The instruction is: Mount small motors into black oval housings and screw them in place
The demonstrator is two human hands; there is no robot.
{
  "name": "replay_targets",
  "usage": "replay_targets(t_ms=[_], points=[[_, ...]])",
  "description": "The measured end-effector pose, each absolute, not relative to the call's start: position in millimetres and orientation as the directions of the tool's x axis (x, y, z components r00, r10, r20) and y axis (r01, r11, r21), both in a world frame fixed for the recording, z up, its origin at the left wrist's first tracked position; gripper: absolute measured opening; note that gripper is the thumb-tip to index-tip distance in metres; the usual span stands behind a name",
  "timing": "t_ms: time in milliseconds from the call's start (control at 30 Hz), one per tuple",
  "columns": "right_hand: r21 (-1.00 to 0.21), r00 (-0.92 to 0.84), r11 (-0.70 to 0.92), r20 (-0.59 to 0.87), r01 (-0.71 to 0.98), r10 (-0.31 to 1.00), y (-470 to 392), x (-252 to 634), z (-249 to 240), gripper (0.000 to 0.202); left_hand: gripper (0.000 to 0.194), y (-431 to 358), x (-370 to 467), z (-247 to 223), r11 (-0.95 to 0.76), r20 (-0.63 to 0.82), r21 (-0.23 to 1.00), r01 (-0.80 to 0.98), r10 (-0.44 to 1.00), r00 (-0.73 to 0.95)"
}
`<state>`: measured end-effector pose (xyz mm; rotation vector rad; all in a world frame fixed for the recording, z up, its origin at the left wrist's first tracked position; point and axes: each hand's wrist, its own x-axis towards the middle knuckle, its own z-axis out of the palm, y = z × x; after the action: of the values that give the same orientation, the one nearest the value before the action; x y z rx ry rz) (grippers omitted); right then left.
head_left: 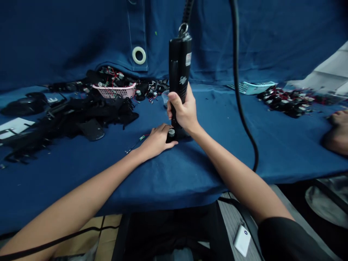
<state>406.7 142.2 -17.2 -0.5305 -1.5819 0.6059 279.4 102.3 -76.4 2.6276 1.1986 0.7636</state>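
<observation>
My right hand (185, 108) is wrapped round a black electric screwdriver (178, 69), held upright and hanging from a coiled cord above. Its lower end meets a small black part with a round silvery piece (171, 133) on the blue-covered table (206, 159). My left hand (156, 141) is closed round the left side of that part, pressing it against the cloth. A thin wire with a small green board (142, 137) lies beside my left fingers. The screwdriver's tip and the part's far side are hidden.
Black plastic pieces (92, 112) lie heaped on the left, near a pink basket (116, 90) of wired parts. At right are a teal basket (255, 87), a pile of wired motors (288, 101) and another person's hand (338, 132). A black cable (239, 90) hangs right of the screwdriver.
</observation>
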Motion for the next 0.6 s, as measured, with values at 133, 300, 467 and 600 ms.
replay_targets(t_ms=[133, 300, 467, 600], points=[[-0.690, -0.058, 0.722, 0.724, -0.048, 0.688, 140.9, 406.9, -14.4, 0.039, 0.048, 105.1, 277.9, -77.7, -0.690, 0.398, 0.376, 0.619, 0.723, 0.564], [-0.709, -0.032, 0.704, 0.705, -0.037, 0.709, 138.0, 408.1, -9.7, 0.041, 0.053, 106.0, 277.2, -77.7, -0.698, 0.406, 0.381, 0.606, 0.715, 0.569], [-0.725, -0.047, 0.688, 0.689, -0.033, 0.724, 129.5, 406.1, -4.7, 0.042, 0.051, 102.6, 276.7, -76.7, -0.696, 0.416, 0.380, 0.609, 0.717, 0.560], [-0.732, -0.050, 0.682, 0.681, -0.017, 0.730, 124.1, 404.3, -4.1, 0.043, 0.048, 101.2, 276.3, -76.0, -0.699, 0.414, 0.374, 0.609, 0.714, 0.565]])
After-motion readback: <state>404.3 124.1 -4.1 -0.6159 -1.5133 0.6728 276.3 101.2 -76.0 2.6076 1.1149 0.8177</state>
